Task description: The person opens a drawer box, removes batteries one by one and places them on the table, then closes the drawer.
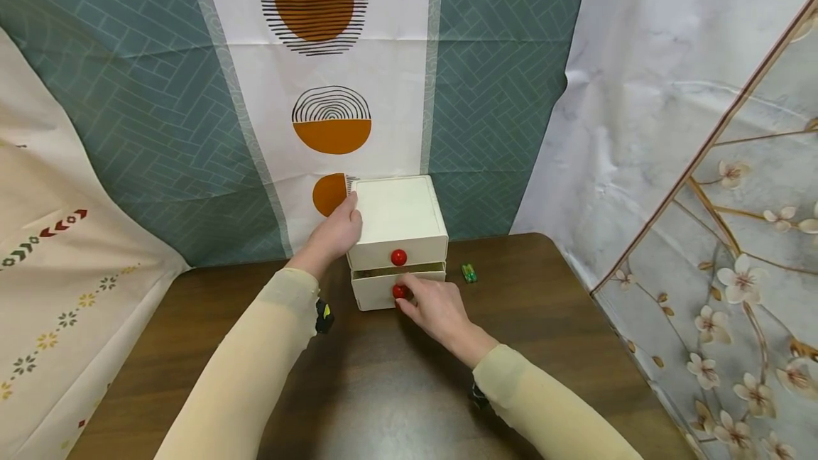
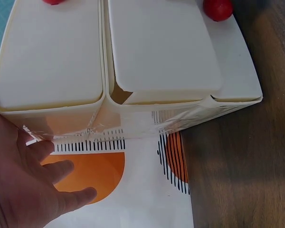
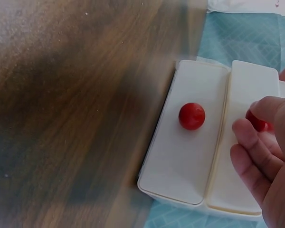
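The knob [image 1: 399, 292] of the middle drawer [image 1: 373, 294] is being pinched by the right hand [image 1: 437, 304], placed in front and slightly to the right. The drawer is being held ajar, its line of slide running straight out from the box [image 1: 396, 208]. The box's left side is being touched by the left hand [image 1: 335, 231], fingers spread, farther from the knob.
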The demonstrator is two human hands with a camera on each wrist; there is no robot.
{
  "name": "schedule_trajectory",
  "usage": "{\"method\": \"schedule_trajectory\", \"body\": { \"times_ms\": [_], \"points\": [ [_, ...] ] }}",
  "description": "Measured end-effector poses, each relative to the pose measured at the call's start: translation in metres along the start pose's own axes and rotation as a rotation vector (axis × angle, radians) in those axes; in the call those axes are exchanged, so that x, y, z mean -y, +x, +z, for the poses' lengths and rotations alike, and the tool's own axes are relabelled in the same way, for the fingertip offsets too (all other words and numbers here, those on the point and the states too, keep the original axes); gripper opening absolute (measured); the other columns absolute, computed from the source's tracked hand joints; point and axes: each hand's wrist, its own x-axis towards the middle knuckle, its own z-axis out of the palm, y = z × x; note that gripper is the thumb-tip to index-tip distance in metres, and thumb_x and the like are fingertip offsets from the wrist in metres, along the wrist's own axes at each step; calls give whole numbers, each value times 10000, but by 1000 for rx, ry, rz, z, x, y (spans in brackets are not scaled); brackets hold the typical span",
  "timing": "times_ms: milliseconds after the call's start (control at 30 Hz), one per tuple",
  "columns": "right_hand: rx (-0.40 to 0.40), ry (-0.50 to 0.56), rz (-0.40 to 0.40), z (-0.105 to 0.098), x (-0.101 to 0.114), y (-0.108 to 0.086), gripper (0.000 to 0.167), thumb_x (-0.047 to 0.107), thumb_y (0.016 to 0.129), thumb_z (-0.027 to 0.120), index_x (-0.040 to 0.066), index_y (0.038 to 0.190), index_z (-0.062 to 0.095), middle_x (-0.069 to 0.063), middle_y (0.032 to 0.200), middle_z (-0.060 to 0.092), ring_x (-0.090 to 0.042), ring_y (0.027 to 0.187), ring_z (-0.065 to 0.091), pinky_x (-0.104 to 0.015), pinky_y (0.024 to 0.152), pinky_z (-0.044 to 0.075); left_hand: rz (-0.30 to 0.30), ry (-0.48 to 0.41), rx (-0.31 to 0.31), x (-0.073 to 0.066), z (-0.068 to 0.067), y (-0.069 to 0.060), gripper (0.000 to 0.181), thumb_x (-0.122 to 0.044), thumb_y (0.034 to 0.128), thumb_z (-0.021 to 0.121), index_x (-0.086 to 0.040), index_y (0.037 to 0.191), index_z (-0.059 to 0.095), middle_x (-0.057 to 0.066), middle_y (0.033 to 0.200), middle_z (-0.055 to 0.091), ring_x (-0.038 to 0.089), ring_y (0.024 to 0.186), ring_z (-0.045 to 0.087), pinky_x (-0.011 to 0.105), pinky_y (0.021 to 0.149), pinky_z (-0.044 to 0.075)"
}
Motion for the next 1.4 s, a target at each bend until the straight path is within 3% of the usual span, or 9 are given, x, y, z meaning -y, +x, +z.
{"method": "schedule_trajectory", "body": {
  "times_ms": [933,1400],
  "points": [
    [35,-19,-28,-12,13,-21,264,282,965,891,218,1137,702,102,887,789,-78,620,636,-229,478,414,-13,-10,-6,1,1,2,670,-345,1193,206,-52,1778,62,102,1854,76,307,1695,125,505,1360,116],
    [16,-32,-66,-15,20,-30,266,288,965,891,220,1139,702,124,858,785,-44,593,585,-214,459,379,-21,-3,-9,2,2,3,668,-349,1196,204,-50,1778,67,102,1854,77,298,1698,117,496,1361,110]
  ]
}}
